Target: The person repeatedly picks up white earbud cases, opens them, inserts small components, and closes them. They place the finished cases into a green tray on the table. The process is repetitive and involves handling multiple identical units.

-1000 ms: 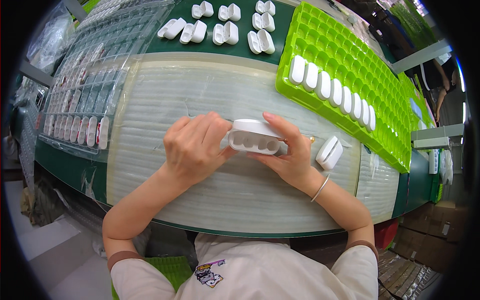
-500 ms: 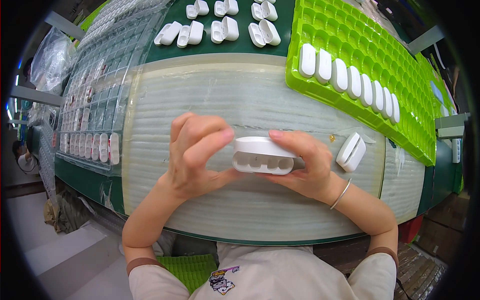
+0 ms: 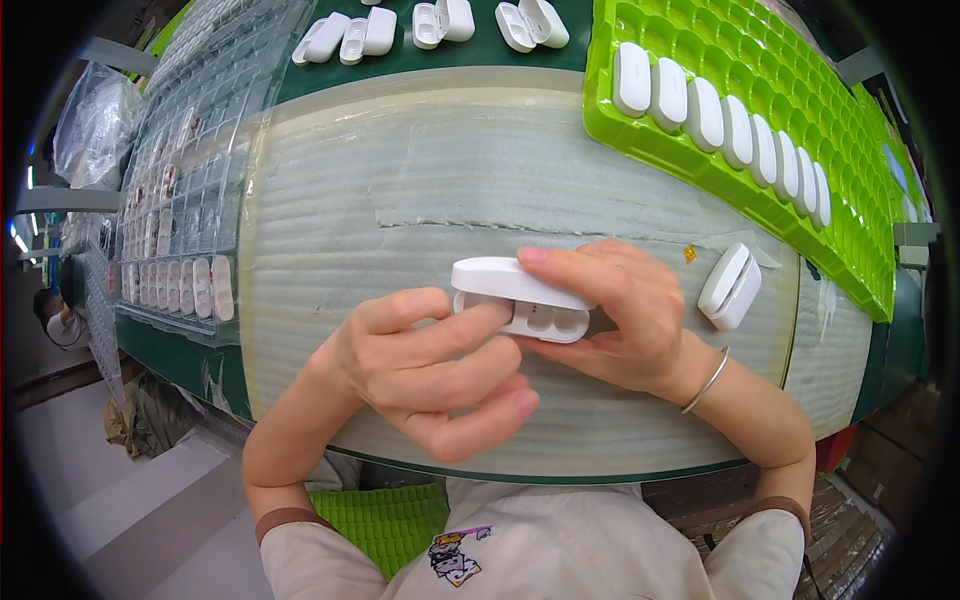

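Observation:
My right hand (image 3: pixel 625 310) grips a white earbud charging case (image 3: pixel 520 283), with the thumb on its lid and fingers beneath. The lid is partly raised, showing rounded wells inside. My left hand (image 3: pixel 430 360) is at the case's left end. One of its fingers reaches into the opening below the lid and covers the left wells. Its other fingers are apart and loosely bent, with nothing visible in them. Whatever that fingertip touches inside is hidden. Another white case (image 3: pixel 730 287), its lid slightly ajar, lies on the padded mat (image 3: pixel 400 180) right of my right hand.
A bright green moulded tray (image 3: pixel 640 140) at the far right bears a row of white cases (image 3: pixel 705 113). Several opened cases (image 3: pixel 443 22) stand along the far edge. Clear plastic trays (image 3: pixel 215 190) on the left contain small parts. A small yellow piece (image 3: pixel 690 254) lies on the mat.
My left hand has moved right and lower, and a finger has entered the opening of the case. The held case is tilted more. The whole view has shifted slightly.

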